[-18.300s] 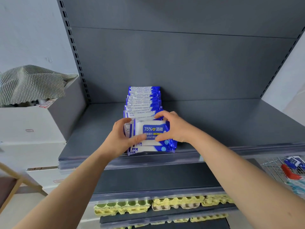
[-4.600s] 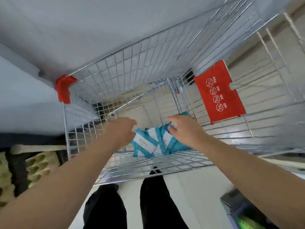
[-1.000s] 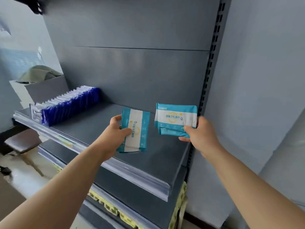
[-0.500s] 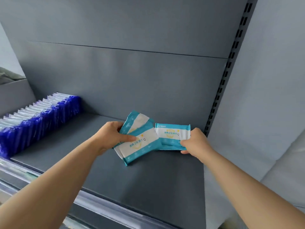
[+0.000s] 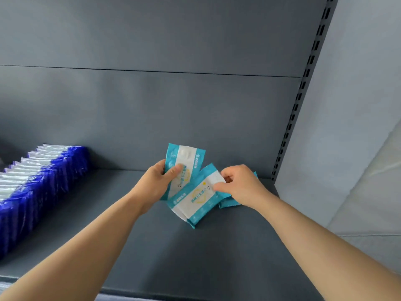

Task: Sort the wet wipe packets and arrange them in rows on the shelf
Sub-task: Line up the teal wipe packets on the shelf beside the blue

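– Left hand (image 5: 159, 181): state?
– Gripping. Its thumb lies across the front of the upright teal packet (image 5: 184, 157), with the fingers behind it.
– Right hand (image 5: 240, 185)?
– Gripping. Thumb and curled fingers pinch the top corner of the tilted teal packet (image 5: 195, 203), which overlaps the lower end of the upright one.
– List the remaining items by size.
– Back panel (image 5: 152, 116): grey, fills the field from 9 to 1 o'clock. Shelf (image 5: 195, 257): grey deck at 6 o'clock, below both forearms. Slotted upright (image 5: 303, 83): at 2 o'clock, along the shelf's right edge. Blue packet row (image 5: 39, 185): at 9 o'clock of the hands, packets standing on edge, packed face to face, running forward from the back panel, well apart from the teal packets.
– Location of the teal packets?
– Centre field, near the shelf's rear right corner. The tilted one sits at 5 o'clock of the upright one. Whether its bottom corner touches the shelf cannot be told. A further teal pack (image 5: 227, 204) lies under the right hand, mostly hidden.
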A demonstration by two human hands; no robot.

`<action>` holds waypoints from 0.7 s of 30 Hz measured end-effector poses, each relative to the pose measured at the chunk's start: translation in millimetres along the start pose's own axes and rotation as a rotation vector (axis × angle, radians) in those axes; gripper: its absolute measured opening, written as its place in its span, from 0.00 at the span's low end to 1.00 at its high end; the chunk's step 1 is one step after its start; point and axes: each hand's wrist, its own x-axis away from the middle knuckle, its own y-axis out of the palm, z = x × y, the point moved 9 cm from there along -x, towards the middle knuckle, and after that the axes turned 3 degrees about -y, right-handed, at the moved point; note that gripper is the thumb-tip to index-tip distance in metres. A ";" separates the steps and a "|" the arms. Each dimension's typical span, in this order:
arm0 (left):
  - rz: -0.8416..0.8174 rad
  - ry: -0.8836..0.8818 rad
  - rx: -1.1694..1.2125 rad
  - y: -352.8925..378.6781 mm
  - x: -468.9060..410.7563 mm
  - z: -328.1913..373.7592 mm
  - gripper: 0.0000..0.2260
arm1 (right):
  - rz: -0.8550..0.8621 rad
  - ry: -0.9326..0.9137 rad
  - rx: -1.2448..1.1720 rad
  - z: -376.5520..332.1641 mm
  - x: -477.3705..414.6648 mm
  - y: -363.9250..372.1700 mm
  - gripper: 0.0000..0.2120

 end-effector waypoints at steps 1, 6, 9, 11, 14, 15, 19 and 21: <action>0.027 0.011 -0.009 -7.6 -3.4 0.6 0.08 | 0.018 0.035 -0.021 3.8 0.7 -2.2 0.13; 0.099 0.066 0.011 -42.1 -14.1 0.0 0.13 | 0.085 0.161 -0.188 15.3 11.0 -4.9 0.07; 0.001 -0.011 0.119 -40.5 -12.7 -11.4 0.13 | 0.133 0.219 -0.268 18.2 11.4 7.5 0.10; -0.079 -0.057 0.221 -32.4 -11.4 -21.0 0.14 | 0.149 0.244 -0.340 15.8 10.5 18.9 0.10; -0.143 -0.094 0.402 -21.2 -9.7 -30.9 0.11 | 0.158 0.248 -0.454 8.9 7.3 35.7 0.12; -0.156 -0.080 0.400 -18.0 -9.3 -31.2 0.11 | 0.154 0.256 -0.475 8.3 6.6 40.9 0.13; -0.048 -0.020 0.140 -22.7 -18.3 -36.7 0.18 | 0.123 0.262 -0.345 10.7 5.7 41.7 0.10; 0.007 -0.007 0.027 -30.7 -25.7 -39.1 0.17 | 0.219 0.242 -0.180 14.7 7.7 13.5 0.09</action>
